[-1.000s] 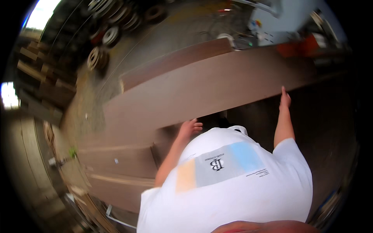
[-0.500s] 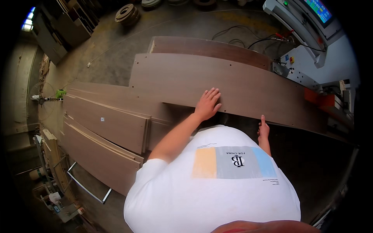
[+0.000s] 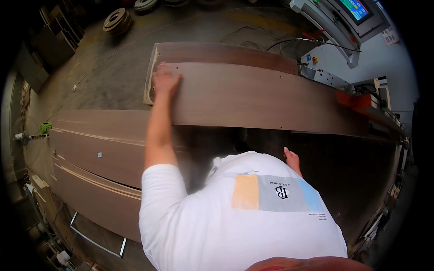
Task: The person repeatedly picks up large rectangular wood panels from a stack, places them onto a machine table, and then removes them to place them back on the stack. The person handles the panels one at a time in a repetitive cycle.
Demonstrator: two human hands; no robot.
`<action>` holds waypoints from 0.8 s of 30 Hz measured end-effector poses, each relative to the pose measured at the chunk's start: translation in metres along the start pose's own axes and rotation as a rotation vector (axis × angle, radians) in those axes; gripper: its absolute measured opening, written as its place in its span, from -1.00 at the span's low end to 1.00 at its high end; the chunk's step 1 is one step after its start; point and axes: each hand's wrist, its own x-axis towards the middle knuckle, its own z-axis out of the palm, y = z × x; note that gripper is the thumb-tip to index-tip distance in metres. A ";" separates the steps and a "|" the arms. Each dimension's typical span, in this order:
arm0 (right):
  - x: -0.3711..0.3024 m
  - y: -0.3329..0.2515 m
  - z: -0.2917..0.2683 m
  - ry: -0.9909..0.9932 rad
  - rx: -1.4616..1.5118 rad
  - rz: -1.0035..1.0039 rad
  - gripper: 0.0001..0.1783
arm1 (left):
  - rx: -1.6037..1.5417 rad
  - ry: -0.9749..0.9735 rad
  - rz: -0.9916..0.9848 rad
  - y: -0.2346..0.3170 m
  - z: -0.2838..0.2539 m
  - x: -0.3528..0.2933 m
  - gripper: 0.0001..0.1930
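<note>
A long brown wood-look panel (image 3: 235, 97) with small drilled holes lies lengthwise in front of me, its right end at the machine. At its left end my left hand (image 3: 166, 80) rests with the fingers laid flat at the edge, slightly blurred. Under it is another brown panel (image 3: 217, 53), showing along the far side and past the left end with a pale edge. My right hand (image 3: 292, 160) is just off the near edge, apart from the panel, thumb raised and holding nothing visible; its other fingers are partly hidden.
Stacked brown panels (image 3: 99, 174) lie at the left. A machine with a screen (image 3: 355, 9) and an orange-red part (image 3: 355, 101) stands at the right. Cables (image 3: 253, 34) cross the floor, and coiled rolls (image 3: 116, 20) sit at the back left. A metal frame (image 3: 97, 241) is lower left.
My left hand has moved from the panel's near edge to its left end. The upper panel has shifted right over the one below. My right hand has come off the near edge.
</note>
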 end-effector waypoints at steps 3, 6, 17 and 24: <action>-0.024 -0.003 -0.002 -0.039 0.051 0.090 -0.44 | -0.050 -0.235 -0.554 -0.085 0.002 -0.006 -0.19; -0.031 -0.011 0.006 -0.012 0.050 0.011 -0.45 | -0.162 -0.014 -0.598 -0.118 0.023 -0.032 -0.29; 0.008 -0.103 0.056 -0.261 -0.082 -0.127 -0.46 | -0.325 -0.074 0.569 0.150 -0.048 -0.185 -0.30; -0.002 -0.140 0.087 -0.445 -0.067 -0.164 -0.47 | -0.172 -0.002 0.220 0.072 -0.004 -0.172 -0.27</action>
